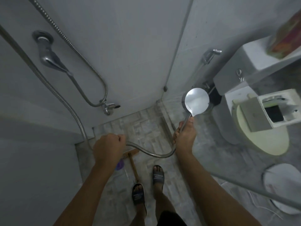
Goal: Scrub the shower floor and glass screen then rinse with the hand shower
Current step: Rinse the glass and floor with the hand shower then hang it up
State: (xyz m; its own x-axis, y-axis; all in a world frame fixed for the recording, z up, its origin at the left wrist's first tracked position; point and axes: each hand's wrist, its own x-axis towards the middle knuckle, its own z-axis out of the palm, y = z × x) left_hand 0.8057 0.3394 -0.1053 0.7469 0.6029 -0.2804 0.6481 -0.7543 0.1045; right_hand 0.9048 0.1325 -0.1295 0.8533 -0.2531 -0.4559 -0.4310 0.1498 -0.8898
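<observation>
My right hand grips the handle of the chrome hand shower, its round head raised toward the glass screen on the right. My left hand is closed around the metal hose, which sags between both hands. The tiled shower floor lies below. A scrub brush with a wooden handle lies on the floor under my left forearm, its head partly hidden.
A wall bracket and tap valve are fixed to the grey wall. Beyond the glass stand a toilet, a paper holder and a bidet sprayer. My feet in dark slippers stand on the tiles.
</observation>
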